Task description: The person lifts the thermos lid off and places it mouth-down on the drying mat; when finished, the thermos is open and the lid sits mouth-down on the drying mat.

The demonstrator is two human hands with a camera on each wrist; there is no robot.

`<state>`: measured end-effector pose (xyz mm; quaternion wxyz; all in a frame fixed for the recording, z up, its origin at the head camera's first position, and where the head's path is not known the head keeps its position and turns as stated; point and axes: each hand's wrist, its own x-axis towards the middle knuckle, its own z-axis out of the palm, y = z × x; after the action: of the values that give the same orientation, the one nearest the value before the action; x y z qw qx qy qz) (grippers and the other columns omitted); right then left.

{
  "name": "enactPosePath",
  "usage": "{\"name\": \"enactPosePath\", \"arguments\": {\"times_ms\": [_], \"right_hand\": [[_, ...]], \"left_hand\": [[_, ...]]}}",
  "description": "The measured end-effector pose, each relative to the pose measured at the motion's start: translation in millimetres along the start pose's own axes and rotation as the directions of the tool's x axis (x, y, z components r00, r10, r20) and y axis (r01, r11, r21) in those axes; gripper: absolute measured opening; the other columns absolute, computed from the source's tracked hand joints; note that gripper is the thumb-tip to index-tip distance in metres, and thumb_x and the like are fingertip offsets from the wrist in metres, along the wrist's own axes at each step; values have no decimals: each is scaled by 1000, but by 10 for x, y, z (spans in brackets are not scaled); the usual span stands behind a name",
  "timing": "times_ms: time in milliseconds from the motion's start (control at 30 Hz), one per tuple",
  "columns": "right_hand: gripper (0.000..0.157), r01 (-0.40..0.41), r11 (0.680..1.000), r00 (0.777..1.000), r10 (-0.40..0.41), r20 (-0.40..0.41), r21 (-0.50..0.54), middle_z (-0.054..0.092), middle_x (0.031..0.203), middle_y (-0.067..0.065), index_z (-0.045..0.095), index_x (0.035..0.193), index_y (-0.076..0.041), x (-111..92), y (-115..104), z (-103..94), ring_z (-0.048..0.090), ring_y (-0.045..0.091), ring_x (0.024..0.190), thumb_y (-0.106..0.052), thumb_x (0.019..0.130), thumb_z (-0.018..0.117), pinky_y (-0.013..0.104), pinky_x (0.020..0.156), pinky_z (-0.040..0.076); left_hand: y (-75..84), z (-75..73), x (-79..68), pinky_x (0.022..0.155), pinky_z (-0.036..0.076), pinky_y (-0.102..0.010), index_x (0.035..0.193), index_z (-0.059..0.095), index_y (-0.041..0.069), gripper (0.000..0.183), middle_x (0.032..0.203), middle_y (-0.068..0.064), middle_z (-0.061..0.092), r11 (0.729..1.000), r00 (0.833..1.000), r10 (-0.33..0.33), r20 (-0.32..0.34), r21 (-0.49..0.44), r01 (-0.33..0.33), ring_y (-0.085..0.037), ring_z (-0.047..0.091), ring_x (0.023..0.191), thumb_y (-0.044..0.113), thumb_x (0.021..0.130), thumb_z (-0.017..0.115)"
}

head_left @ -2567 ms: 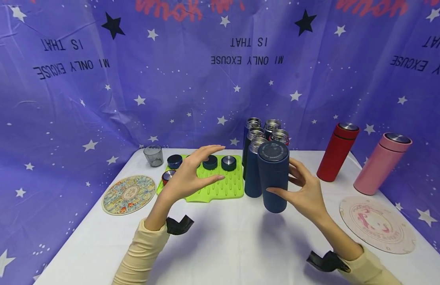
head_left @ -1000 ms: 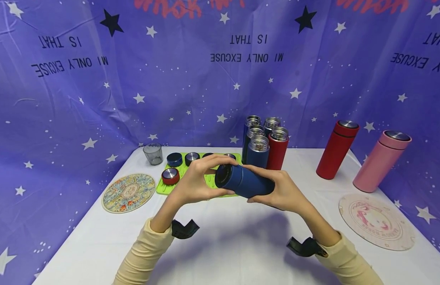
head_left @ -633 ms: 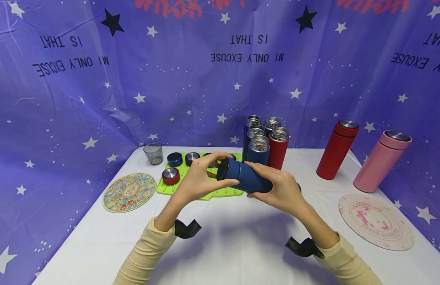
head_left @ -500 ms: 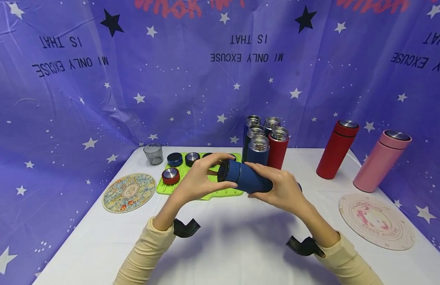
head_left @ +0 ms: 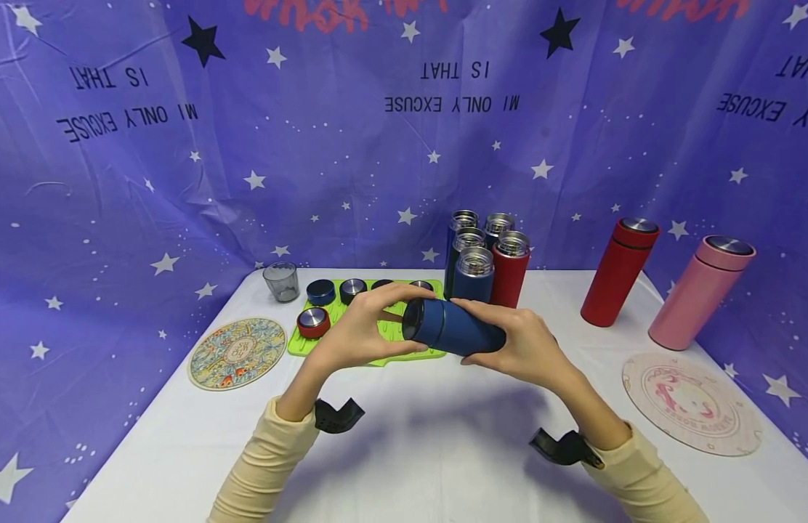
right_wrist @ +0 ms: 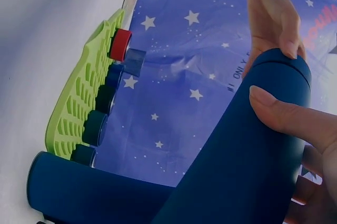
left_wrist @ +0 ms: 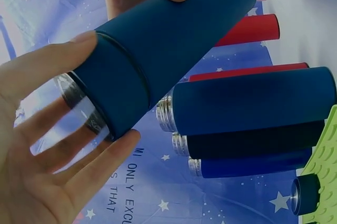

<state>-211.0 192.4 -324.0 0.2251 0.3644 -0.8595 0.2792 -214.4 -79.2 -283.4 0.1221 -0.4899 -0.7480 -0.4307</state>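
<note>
A navy thermos (head_left: pixel 472 330) is held tilted above the table, its lid end toward the left. My right hand (head_left: pixel 528 345) grips the body, thumb on the near side and fingers around the far side. At the other end my left hand (head_left: pixel 354 334) pinches the lid (left_wrist: pixel 113 84) between thumb and fingertips. The left wrist view shows the shiny top disc facing the left palm, and a thin seam between lid and body. The lid sits on the body, and the base end is partly hidden behind the right hand.
Several lidless bottles (head_left: pixel 474 280) stand behind the thermos. Lids, including a red lid (head_left: pixel 313 323), sit on a green mat (head_left: pixel 404 356). A glass (head_left: pixel 282 282) and a patterned coaster (head_left: pixel 239 354) are left; a red thermos (head_left: pixel 620 272), pink thermos (head_left: pixel 701 294) and pink coaster (head_left: pixel 692 403) right.
The thermos has gone from upright in my right hand to tilted, lid leftward, and moved left from in front of the bottles. My left hand, earlier apart from it, now grips the lid.
</note>
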Motion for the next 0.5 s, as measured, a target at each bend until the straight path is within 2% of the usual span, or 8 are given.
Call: {"name": "enactPosePath", "arguments": {"times_ms": [133,267,367,500], "right_hand": [[83,10,999,1000,-11,-25,-31,64,124,5,57,137,-21,9,-12,18,65,23,105,-28,62,93,44,83,55],[81,10,999,999,-12,-41,-49,63,126,5,57,137,-20,11,-19,21,62,24,111,-29,64,92,45,85,54],[82,8,998,1000,-10,-29,-58,64,124,4,56,137,-23,7,-7,12,64,23,108,-30,64,92,44,84,55],[84,0,1000,1000,0,2,-18,65,122,2,56,137,-25,3,9,-15,65,20,100,-30,62,93,41,80,55]], "left_hand": [[-145,56,-18,72,59,-31,128,59,3,62,125,-11,60,996,995,-85,-48,-12,84,-26,63,100,11,72,86],[-271,89,-31,70,58,-25,131,59,14,62,125,-1,61,987,985,-162,-59,-12,162,-20,65,97,25,75,85],[-307,89,-28,75,57,-26,133,57,16,65,128,-1,59,992,992,-123,-22,-4,123,-17,61,105,28,76,84],[-321,80,-20,84,55,-30,135,54,13,69,133,-4,55,1000,999,5,40,9,-5,-18,53,119,19,74,85]]}}
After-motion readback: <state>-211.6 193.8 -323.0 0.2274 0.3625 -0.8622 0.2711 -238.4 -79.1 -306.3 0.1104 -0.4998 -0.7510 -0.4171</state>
